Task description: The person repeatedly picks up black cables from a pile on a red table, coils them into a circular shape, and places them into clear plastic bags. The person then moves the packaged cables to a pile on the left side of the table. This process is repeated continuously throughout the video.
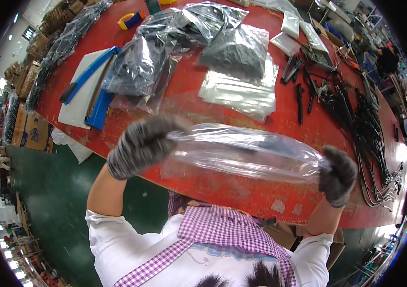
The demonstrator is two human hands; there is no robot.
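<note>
A clear plastic bag [246, 152] is stretched sideways between my two hands above the near edge of the red table. My left hand [143, 146], in a grey knit glove, grips its left end. At the right end, my gloved right hand [338, 177] is closed on the plastic. Whether anything lies inside the bag is hard to tell through the glare. Just beyond it lies a stack of flat clear bags [241, 93]. A filled bag with dark contents [237, 52] rests on that stack.
Left on the table [189, 95] is a blue-and-white paper cutter [88, 88], beside more dark-filled bags [141, 67]. A yellow tape roll [128, 21] sits farther back. Bundled black cables [370, 138] and black bars [300, 103] lie to the right. Cardboard boxes [33, 129] stand at left.
</note>
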